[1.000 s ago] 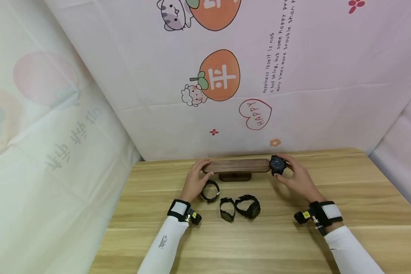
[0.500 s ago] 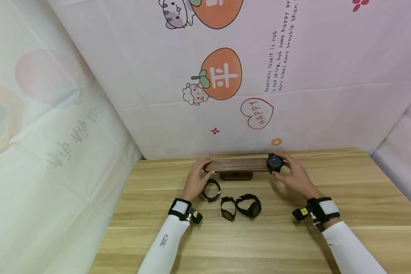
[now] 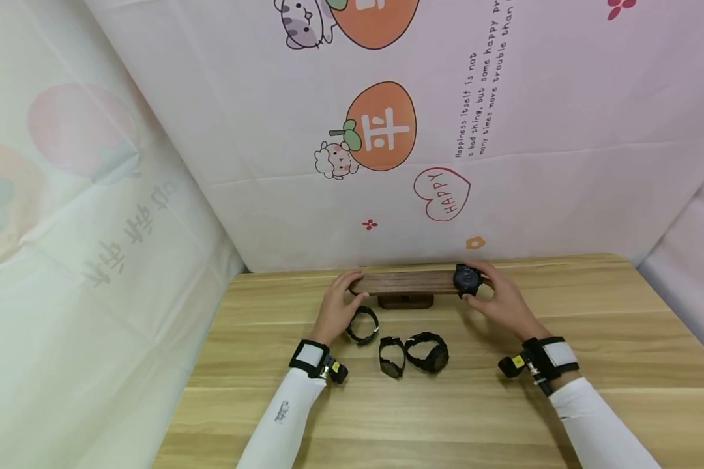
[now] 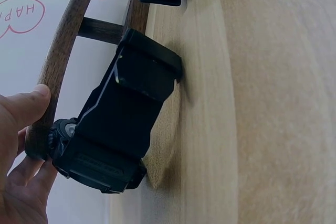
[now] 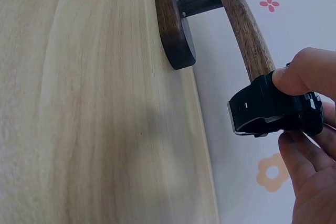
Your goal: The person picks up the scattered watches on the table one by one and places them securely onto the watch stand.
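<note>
A dark wooden watch stand [image 3: 410, 283] lies crosswise near the back of the table, its bar raised above a short base [image 5: 173, 24]. My left hand [image 3: 333, 309] grips the bar's left end, thumb in front and fingers behind. My right hand [image 3: 507, 306] pinches a black watch [image 3: 467, 280] at the bar's right end. In the right wrist view the looped strap [image 5: 262, 103] encircles the bar's tip, with the thumb pressed on it. Close to my left hand, a black watch [image 4: 118, 114] stands on the table with its strap closed in a loop.
Two more black watches lie in front of the stand, a slimmer one [image 3: 390, 369] and a bulkier one [image 3: 437, 358]. A printed white cloth [image 3: 281, 221] hangs right behind the table's back edge. Wooden tabletop [image 3: 434, 417] extends in front.
My right hand has moved left, sliding the watch from beside the bar's right end onto it. The left hand keeps its grip, and the watches on the table stay put.
</note>
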Demonstrator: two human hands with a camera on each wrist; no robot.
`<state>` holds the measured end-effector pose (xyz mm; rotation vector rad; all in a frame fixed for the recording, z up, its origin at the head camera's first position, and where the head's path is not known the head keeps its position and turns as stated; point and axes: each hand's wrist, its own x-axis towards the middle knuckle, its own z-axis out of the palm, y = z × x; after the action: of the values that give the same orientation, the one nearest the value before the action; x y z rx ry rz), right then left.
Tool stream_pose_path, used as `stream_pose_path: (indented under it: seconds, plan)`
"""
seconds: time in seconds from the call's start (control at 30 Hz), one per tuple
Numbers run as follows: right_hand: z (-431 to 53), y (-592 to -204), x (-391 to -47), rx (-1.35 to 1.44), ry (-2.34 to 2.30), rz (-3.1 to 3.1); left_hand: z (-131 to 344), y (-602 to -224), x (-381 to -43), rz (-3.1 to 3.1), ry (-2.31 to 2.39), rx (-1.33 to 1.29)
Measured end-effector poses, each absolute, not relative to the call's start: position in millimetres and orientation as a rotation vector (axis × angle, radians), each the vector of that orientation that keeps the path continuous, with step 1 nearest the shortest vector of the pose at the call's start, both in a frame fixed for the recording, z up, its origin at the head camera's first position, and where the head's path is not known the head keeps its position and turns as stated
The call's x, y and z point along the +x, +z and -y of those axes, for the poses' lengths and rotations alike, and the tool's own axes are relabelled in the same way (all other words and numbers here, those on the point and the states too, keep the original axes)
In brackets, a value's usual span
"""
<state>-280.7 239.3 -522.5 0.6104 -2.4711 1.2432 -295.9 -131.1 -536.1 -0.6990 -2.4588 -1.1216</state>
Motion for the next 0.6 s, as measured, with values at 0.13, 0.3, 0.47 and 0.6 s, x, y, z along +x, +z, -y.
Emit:
stream_pose_path:
  seconds: [0.13, 0.3, 0.47, 0.6]
  plan:
    - [-238.1, -523.9, -281.6, 0.627, 1.244, 2.465, 131.0, -537.0, -296.1, 2.457, -1.124, -0.696]
    - [-236.6, -527.6, -282.9, 0.644, 1.243, 2.479, 131.2, -536.5, -294.5, 2.459, -1.133, -0.691]
    - [-235.0, -528.9, -284.0, 0.636, 1.237, 2.489, 130.6, -536.0, -295.0, 2.445, -1.137, -0.701]
    - [-233.7, -527.4, -284.2, 0.655, 1.224, 2.493, 130.0, -535.5, -295.3, 2.442, -1.139, -0.705]
